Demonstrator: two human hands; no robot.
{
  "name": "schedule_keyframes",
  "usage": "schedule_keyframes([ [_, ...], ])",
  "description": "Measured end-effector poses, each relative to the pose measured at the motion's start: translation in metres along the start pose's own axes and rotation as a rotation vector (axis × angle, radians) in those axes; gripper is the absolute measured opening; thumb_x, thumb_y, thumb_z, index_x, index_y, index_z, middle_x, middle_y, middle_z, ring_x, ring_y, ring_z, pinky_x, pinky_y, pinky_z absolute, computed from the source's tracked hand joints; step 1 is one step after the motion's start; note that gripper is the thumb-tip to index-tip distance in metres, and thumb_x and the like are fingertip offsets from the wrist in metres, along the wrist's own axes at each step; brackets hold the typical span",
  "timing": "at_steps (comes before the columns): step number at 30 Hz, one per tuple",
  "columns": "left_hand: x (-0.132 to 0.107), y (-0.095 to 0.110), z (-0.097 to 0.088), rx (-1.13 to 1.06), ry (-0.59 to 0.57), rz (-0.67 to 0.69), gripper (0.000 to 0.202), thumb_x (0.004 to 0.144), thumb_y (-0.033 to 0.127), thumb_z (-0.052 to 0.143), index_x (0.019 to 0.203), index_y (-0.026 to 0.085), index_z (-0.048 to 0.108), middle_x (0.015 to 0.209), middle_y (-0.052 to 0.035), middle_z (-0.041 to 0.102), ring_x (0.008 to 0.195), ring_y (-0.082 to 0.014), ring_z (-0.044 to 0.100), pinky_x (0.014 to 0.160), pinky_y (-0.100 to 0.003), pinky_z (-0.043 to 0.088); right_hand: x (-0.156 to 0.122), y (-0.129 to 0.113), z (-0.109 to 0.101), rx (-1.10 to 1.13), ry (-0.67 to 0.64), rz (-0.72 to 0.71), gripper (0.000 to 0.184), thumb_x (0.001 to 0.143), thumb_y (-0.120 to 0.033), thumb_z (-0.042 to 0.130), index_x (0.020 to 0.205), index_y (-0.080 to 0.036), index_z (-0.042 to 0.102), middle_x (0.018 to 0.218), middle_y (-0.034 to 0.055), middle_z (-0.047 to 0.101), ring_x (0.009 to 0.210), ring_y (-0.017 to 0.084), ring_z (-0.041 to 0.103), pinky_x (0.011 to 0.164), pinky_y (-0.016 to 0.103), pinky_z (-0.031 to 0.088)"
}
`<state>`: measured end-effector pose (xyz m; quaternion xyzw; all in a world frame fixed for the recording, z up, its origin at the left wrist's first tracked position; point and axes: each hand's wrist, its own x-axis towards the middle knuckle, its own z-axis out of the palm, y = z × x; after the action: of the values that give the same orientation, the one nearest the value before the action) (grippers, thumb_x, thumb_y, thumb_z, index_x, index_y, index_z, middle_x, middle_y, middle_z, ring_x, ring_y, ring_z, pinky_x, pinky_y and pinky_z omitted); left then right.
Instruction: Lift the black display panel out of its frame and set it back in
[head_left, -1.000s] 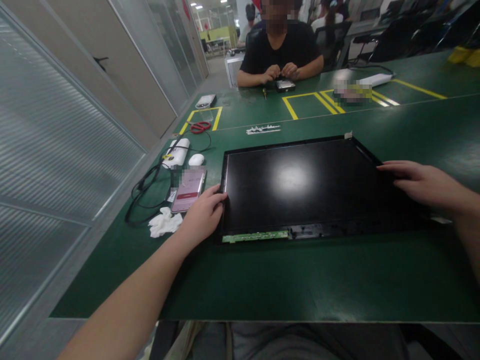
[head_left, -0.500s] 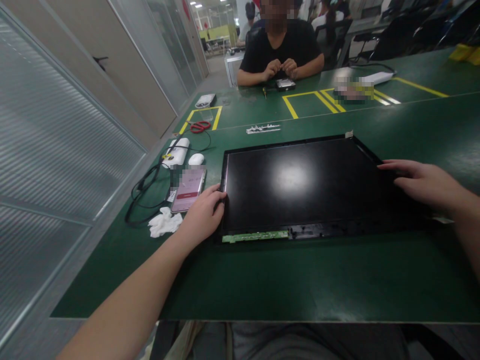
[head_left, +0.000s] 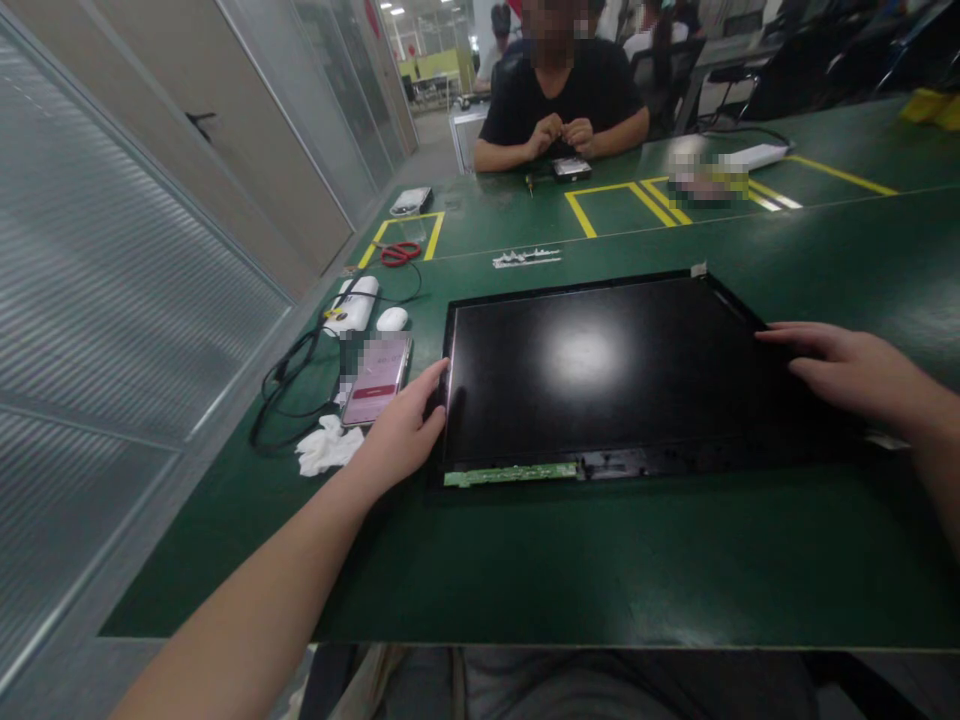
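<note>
A black flat display panel [head_left: 570, 380] lies on the green table in front of me, a bright reflection on its screen. Along its near edge runs a narrow green circuit board [head_left: 510, 474]. My left hand [head_left: 409, 425] rests against the panel's left edge, fingers stretched along it and thumb apart. At the right edge, my right hand [head_left: 847, 365] touches the frame with extended fingers, the thumb spread below them. A small pale tab [head_left: 699, 269] sticks out at the far right corner. The undersides of both hands are hidden.
Left of the panel are a phone [head_left: 377, 380], crumpled white tissue [head_left: 328, 446], a white case [head_left: 391, 319], a white power strip [head_left: 352, 305], black cables and red-handled scissors [head_left: 400, 254]. White strips [head_left: 526, 258] lie beyond. A person [head_left: 562, 110] sits opposite, hands over a small device [head_left: 571, 169].
My left hand's fingers have straightened from a curl over the panel's edge, and the hand has shifted slightly left. The right hand and the panel stay nearly in place.
</note>
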<state>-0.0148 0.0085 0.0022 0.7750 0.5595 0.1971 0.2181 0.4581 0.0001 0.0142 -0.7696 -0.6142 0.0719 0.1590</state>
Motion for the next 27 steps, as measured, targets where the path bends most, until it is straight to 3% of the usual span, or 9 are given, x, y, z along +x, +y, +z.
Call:
schedule_keyframes([
  [5, 0.002, 0.008, 0.002, -0.572, 0.089, -0.103, 0.066, 0.085, 0.02, 0.058, 0.149, 0.019, 0.042, 0.147, -0.0131, 0.056, 0.135, -0.0297, 0.052, 0.113, -0.048, 0.04, 0.001, 0.002, 0.001, 0.0, 0.005, 0.002, 0.051, 0.046, -0.017, 0.038, 0.094, -0.022, 0.055, 0.111, 0.0002, 0.047, 0.095, 0.018, 0.044, 0.083, 0.034, 0.031],
  [7, 0.002, 0.016, 0.002, -0.87, 0.162, -0.21, 0.066, 0.081, 0.018, 0.063, 0.144, 0.022, 0.046, 0.147, -0.011, 0.055, 0.127, -0.0283, 0.059, 0.103, -0.042, 0.051, 0.002, 0.005, 0.002, 0.006, 0.012, 0.008, 0.051, 0.047, -0.018, 0.038, 0.094, -0.023, 0.055, 0.111, 0.0001, 0.048, 0.094, 0.018, 0.044, 0.081, 0.034, 0.032],
  [9, 0.002, 0.023, 0.001, -1.037, 0.221, -0.327, 0.065, 0.075, 0.013, 0.068, 0.138, 0.024, 0.051, 0.147, -0.0092, 0.056, 0.117, -0.0265, 0.066, 0.089, -0.035, 0.059, 0.002, 0.008, 0.003, 0.01, 0.014, 0.011, 0.051, 0.047, -0.018, 0.038, 0.095, -0.023, 0.055, 0.11, 0.0003, 0.048, 0.094, 0.018, 0.044, 0.081, 0.034, 0.033],
  [12, 0.002, 0.029, 0.0, -1.138, 0.251, -0.439, 0.06, 0.069, 0.006, 0.071, 0.126, 0.022, 0.059, 0.144, -0.0092, 0.058, 0.101, -0.0226, 0.071, 0.067, -0.025, 0.06, 0.002, 0.01, 0.004, 0.008, 0.015, 0.009, 0.051, 0.048, -0.018, 0.038, 0.095, -0.023, 0.055, 0.111, 0.0003, 0.047, 0.093, 0.018, 0.045, 0.08, 0.034, 0.033],
  [14, 0.003, 0.03, 0.0, -1.192, 0.256, -0.476, 0.059, 0.067, 0.003, 0.07, 0.122, 0.02, 0.06, 0.138, -0.0099, 0.061, 0.089, -0.0188, 0.073, 0.061, -0.023, 0.059, 0.002, 0.01, 0.003, 0.001, 0.013, 0.006, 0.051, 0.048, -0.018, 0.038, 0.096, -0.023, 0.055, 0.111, 0.0001, 0.047, 0.093, 0.019, 0.045, 0.079, 0.034, 0.033],
  [20, 0.007, 0.033, 0.0, -1.319, 0.233, -0.597, 0.065, 0.07, 0.001, 0.064, 0.133, 0.018, 0.055, 0.109, -0.0078, 0.074, 0.069, -0.0163, 0.073, 0.052, -0.023, 0.057, 0.003, 0.009, 0.003, -0.013, 0.008, 0.019, 0.051, 0.048, -0.017, 0.038, 0.095, -0.024, 0.055, 0.111, 0.0, 0.047, 0.093, 0.019, 0.045, 0.078, 0.035, 0.034],
  [27, 0.005, 0.037, -0.001, -1.308, 0.228, -0.61, 0.076, 0.073, 0.003, 0.066, 0.144, 0.024, 0.048, 0.101, -0.004, 0.076, 0.062, -0.0166, 0.073, 0.047, -0.023, 0.056, 0.004, 0.013, 0.005, -0.006, 0.017, 0.007, 0.052, 0.047, -0.016, 0.038, 0.096, -0.025, 0.054, 0.111, -0.0009, 0.047, 0.093, 0.018, 0.045, 0.078, 0.034, 0.035],
])
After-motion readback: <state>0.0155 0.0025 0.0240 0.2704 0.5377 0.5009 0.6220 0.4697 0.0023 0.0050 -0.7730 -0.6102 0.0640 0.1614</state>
